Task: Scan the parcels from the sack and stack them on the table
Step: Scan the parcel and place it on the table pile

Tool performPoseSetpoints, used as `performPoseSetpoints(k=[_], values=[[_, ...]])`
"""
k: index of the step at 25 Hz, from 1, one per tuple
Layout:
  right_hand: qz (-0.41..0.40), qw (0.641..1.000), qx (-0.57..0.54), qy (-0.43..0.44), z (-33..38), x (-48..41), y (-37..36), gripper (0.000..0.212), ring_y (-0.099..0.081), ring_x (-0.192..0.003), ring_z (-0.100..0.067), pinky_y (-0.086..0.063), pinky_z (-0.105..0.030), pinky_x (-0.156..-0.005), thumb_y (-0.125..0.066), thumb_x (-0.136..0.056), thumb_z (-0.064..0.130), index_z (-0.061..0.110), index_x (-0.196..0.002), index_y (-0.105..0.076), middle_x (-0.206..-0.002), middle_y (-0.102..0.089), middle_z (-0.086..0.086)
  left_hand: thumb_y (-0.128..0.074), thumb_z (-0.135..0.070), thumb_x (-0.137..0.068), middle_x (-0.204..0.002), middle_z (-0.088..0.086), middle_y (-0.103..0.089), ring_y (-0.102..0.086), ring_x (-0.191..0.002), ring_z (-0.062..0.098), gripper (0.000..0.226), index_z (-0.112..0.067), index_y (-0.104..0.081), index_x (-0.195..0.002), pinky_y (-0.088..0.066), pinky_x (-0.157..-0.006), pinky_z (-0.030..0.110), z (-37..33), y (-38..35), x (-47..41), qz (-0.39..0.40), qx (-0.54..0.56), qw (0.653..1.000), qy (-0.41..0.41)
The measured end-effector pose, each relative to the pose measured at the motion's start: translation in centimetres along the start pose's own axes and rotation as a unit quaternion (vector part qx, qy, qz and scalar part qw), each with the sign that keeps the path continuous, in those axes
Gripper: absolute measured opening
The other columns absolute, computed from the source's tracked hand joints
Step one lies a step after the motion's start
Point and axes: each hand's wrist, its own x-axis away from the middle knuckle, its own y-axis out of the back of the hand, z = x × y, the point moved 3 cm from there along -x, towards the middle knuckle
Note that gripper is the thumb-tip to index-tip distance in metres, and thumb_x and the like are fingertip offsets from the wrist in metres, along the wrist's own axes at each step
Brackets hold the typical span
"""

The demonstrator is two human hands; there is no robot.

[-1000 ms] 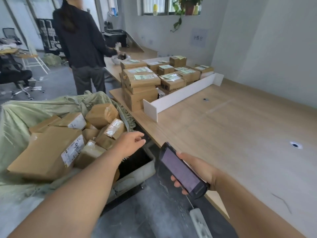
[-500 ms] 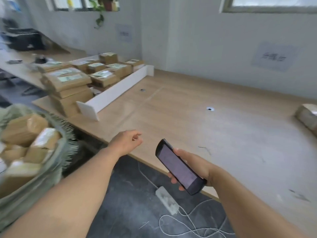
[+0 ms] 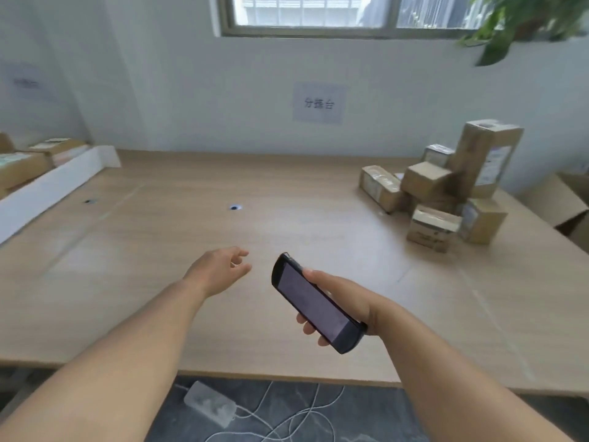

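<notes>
Grips the scanner (image 3: 310, 303) in the right hand (image 3: 347, 301), likely ready for labels, left hand (image 3: 220, 272) loose and empty over the bench (image 3: 159, 250), parcels (image 3: 427, 181) piled far right, sack unseen.

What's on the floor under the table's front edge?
A white power strip and loose white cables lie on the dark floor; anything farther under the table is hidden by its top.

The table (image 3: 197, 231) before me carries a pile of parcels (image 3: 427, 183) at far right and a white divider (image 3: 54, 183) at left.
</notes>
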Motion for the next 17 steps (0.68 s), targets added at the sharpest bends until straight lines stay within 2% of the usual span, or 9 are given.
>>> performPoseSetpoints(k=[7,10,12,15,17], values=[[-0.044,0.997,-0.060,0.003,-4.5,5.4,17.4,0.068,-0.068,-0.086,-0.028,-0.054,-0.048,-0.079,-0.052,-0.078,0.067,0.013,-0.118,-0.062,-0.098,-0.070,-0.015,-0.058,-0.038,-0.092,-0.120,-0.003,-0.061,-0.058,-0.104,0.011,0.041,-0.026,-0.055,-0.131,-0.045,-0.094,0.028,-17.8,-9.6,-6.3,0.049,-0.010,0.998,-0.044],[-0.062,0.994,-0.086,0.000,-6.1,6.9,23.3,0.062,-0.068,-0.088,-0.028,-0.054,-0.048,-0.081,-0.051,-0.088,0.064,0.011,-0.118,-0.062,-0.097,-0.070,-0.014,-0.058,-0.039,-0.092,-0.126,-0.003,-0.060,-0.058,-0.108,0.012,0.046,-0.026,-0.051,-0.135,-0.044,-0.099,0.030,-24.3,-13.3,-8.4,0.066,-0.013,0.995,-0.079],[-0.077,0.991,-0.107,-0.004,-6.9,7.3,26.5,0.060,-0.067,-0.087,-0.028,-0.053,-0.048,-0.081,-0.049,-0.093,0.062,0.009,-0.119,-0.062,-0.096,-0.070,-0.015,-0.058,-0.038,-0.092,-0.130,-0.003,-0.057,-0.057,-0.112,0.012,0.047,-0.025,-0.049,-0.137,-0.042,-0.101,0.031,-27.5,-15.6,-9.9,0.080,-0.021,0.992,-0.100],[-0.088,0.986,-0.138,-0.012,-8.0,7.2,29.4,0.067,-0.068,-0.087,-0.028,-0.055,-0.045,-0.077,-0.053,-0.086,0.066,0.008,-0.118,-0.063,-0.097,-0.071,-0.015,-0.056,-0.039,-0.093,-0.137,-0.004,-0.052,-0.052,-0.120,0.013,0.049,-0.027,-0.045,-0.140,-0.040,-0.104,0.032,-30.4,-18.2,-12.2,0.093,-0.051,0.987,-0.122],[-0.098,0.982,-0.160,-0.015,-8.9,7.0,31.3,0.064,-0.068,-0.086,-0.027,-0.055,-0.043,-0.073,-0.052,-0.090,0.065,0.009,-0.119,-0.062,-0.097,-0.070,-0.016,-0.053,-0.040,-0.095,-0.141,-0.004,-0.047,-0.046,-0.127,0.014,0.051,-0.027,-0.041,-0.143,-0.037,-0.106,0.034,-31.9,-19.8,-14.4,0.103,-0.076,0.983,-0.132]])
